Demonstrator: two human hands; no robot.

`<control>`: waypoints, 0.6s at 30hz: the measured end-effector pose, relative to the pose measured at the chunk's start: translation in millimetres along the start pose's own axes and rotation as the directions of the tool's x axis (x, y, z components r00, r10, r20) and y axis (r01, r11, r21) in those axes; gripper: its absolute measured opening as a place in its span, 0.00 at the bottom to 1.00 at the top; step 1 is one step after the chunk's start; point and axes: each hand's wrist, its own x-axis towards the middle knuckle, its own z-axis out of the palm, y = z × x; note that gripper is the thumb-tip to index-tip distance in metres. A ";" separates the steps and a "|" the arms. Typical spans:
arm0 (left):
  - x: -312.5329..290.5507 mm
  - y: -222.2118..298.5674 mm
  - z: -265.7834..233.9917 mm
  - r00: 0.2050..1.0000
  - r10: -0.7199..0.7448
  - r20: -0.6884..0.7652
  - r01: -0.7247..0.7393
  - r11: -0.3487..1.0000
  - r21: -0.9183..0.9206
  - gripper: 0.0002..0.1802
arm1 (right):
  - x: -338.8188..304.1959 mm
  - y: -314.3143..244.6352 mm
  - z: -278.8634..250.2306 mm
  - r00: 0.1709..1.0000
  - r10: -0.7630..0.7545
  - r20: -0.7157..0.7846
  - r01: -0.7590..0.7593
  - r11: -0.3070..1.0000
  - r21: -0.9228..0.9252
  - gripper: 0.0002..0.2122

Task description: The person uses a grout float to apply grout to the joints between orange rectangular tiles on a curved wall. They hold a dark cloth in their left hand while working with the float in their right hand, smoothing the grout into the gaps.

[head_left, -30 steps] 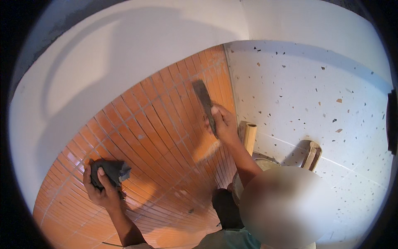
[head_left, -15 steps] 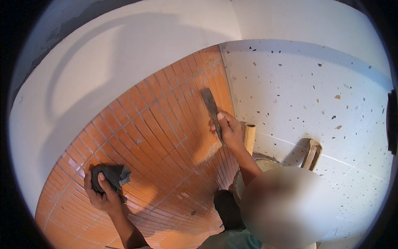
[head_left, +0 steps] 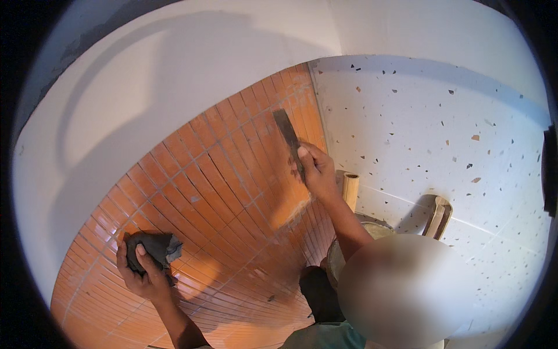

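My left hand [head_left: 142, 273] is closed around a dark grey crumpled cloth [head_left: 150, 251], held against or very near the orange tiled wall [head_left: 232, 192]. Its folded end sticks out on the right, past my thumb. My right hand [head_left: 314, 168] grips a long, flat, dark scraper [head_left: 286, 129] near its lower end. The scraper's free end points up and to the left over the narrow tiles, close to the corner; I cannot tell whether it touches them. Grey joints run between the tiles, with pale smears on some.
A speckled white wall [head_left: 418, 128] meets the orange tiles at the corner. Below my right forearm stands a round bucket [head_left: 372, 228], partly hidden. A wooden piece [head_left: 350, 192] and a pale brown slotted object [head_left: 438, 217] are by the speckled wall. A blurred patch hides the lower right.
My right hand has moved slightly up and left over the tiles with the scraper. My left hand and the cloth have hardly shifted.
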 end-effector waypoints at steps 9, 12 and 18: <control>-2.6 -3.9 3.7 0.998 -0.029 -0.056 0.024 0.996 -0.090 0.21 | 0.7 -34.9 -18.9 0.998 -0.001 -0.069 -0.016 0.967 -0.253 0.15; -3.5 -7.5 4.3 0.996 -0.023 -0.087 0.018 0.998 -0.056 0.20 | 12.2 -40.9 -15.2 0.999 0.013 -0.041 -0.022 0.978 -0.208 0.15; -3.8 -1.6 5.9 0.996 -0.010 -0.084 0.008 1.000 -0.026 0.20 | 17.5 -79.9 -21.8 0.967 0.252 0.034 -0.238 0.942 -0.237 0.18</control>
